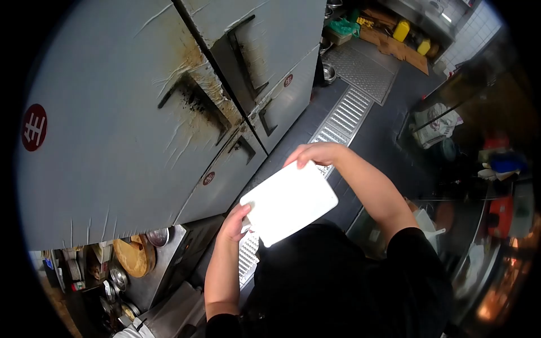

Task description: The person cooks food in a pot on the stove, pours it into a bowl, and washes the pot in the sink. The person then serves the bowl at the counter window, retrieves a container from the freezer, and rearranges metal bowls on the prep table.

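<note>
A flat white rectangular board [290,204], like a lid or tray, is held in front of the body, tilted in view. My left hand [234,223] grips its left edge, with the thumb on the top face. At the upper edge my right hand [313,154] is closed on it, the thumb resting on the face and the other fingers partly hidden beneath. Something small and white shows by my left fingers; I cannot make out what it is.
Large grey cabinet doors [112,112] with stained dark handles stand at the left. A metal drain grate [349,112] runs along the dark floor. Lower left, a shelf holds a round wooden board [134,256] and metal bowls. Cardboard [394,48] lies at the top right.
</note>
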Tool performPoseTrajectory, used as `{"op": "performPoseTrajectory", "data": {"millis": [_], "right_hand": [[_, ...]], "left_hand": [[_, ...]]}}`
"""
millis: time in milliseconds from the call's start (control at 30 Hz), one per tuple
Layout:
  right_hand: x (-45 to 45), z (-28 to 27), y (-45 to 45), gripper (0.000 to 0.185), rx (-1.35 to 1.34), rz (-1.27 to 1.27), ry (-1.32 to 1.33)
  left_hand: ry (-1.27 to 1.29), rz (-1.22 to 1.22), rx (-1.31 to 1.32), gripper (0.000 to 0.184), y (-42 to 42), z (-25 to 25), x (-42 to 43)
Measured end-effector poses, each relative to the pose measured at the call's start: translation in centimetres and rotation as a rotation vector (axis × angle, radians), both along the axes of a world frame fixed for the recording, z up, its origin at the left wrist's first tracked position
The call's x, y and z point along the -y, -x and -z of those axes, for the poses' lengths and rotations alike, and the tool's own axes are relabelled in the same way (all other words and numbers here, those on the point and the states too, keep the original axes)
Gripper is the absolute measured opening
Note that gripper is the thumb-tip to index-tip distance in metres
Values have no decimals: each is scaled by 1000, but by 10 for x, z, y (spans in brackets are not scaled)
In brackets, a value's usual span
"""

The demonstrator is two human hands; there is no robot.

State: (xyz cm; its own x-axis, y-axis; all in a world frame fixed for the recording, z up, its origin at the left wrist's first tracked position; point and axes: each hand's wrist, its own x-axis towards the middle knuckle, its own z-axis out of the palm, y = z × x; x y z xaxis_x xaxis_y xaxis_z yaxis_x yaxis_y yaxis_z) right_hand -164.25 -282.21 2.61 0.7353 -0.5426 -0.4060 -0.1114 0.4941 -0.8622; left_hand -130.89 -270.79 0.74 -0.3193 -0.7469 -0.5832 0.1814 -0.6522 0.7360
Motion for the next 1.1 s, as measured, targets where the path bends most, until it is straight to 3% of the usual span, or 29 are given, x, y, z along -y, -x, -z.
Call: {"op": "performPoseTrajectory", "data": {"millis": [133, 233, 333, 367, 433, 467, 533, 600, 700, 800, 933, 1100], "right_hand": [[49, 6, -46, 57, 54, -204, -89], [79, -4, -80, 51, -30, -201, -118], [105, -26, -110, 59, -159, -13, 105], [123, -14, -116, 66, -230, 141, 256], [155, -7, -127, 66, -540, 778, 952], [174, -7, -125, 67, -614, 1043, 1160], [199, -29, -126, 64, -682, 1258, 1218], [221, -40, -125, 69, -473, 1166, 1139], [237, -42, -114, 65, -561, 1074, 1064], [235, -50, -108, 78, -550, 942, 946], [197, -60, -83, 70, -587, 918, 946], [119, -27, -3, 68, -351, 990, 1067]], "left_hand": [[-9, -57, -45, 62, -23, -2, 1], [-38, -170, -38, 65, -37, -4, 3], [-2, -261, -53, 69, -47, -6, 7], [5, -283, -54, 69, -53, -3, 10], [8, -326, -53, 68, -66, 7, 12], [11, -343, -55, 68, -71, 13, 11], [26, -373, -52, 68, -82, 19, 10], [8, -438, -34, 66, -88, 19, 7], [-2, -504, -37, 66, -96, 12, 4], [-40, -537, -83, 63, -95, 14, 2], [9, -536, -48, 57, -80, -8, 24], [75, -425, -84, 54, -36, -34, 71]]}}
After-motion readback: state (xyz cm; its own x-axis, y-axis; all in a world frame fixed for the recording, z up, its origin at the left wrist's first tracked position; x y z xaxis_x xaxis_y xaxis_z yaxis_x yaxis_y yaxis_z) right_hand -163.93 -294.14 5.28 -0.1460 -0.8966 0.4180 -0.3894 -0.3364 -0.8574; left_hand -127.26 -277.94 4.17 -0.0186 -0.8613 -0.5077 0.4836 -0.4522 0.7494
